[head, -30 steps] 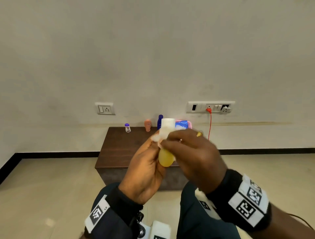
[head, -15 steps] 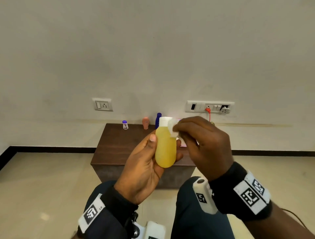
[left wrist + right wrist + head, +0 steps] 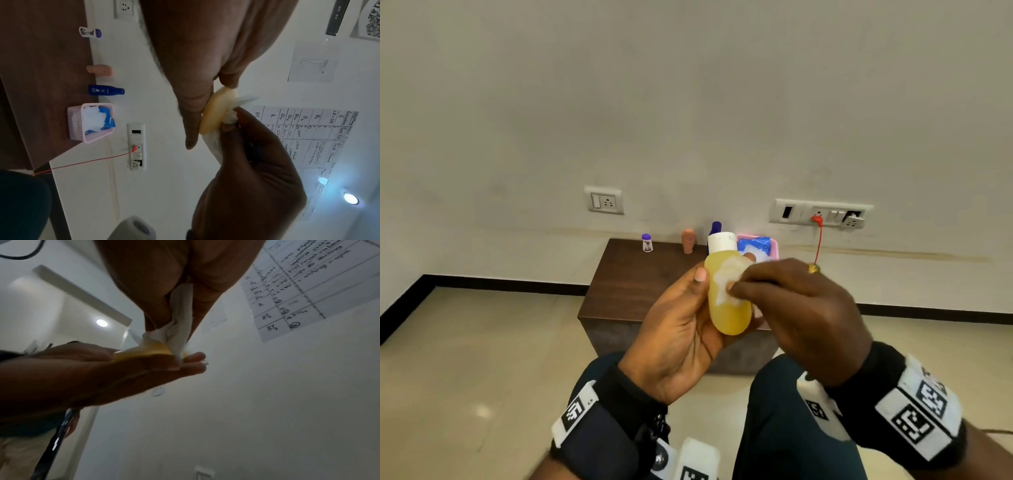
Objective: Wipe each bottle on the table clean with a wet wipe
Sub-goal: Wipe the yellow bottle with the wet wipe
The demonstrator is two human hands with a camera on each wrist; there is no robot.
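Down from the cap onto the belly of the yellow bottle [image 3: 727, 301] goes the wet wipe [image 3: 726, 281]; right hand [image 3: 801, 308] pinching it, left hand [image 3: 681, 329] curled round, above the table [image 3: 626, 274]; best press firmly, rotate bottle, cover every side

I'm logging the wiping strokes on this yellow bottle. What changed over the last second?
The right hand carried the wet wipe down from the white cap onto the yellow bottle and presses it against the body. The left hand kept its grip on the bottle, held upright. The three small bottles and the pink basket stayed at the back of the table.
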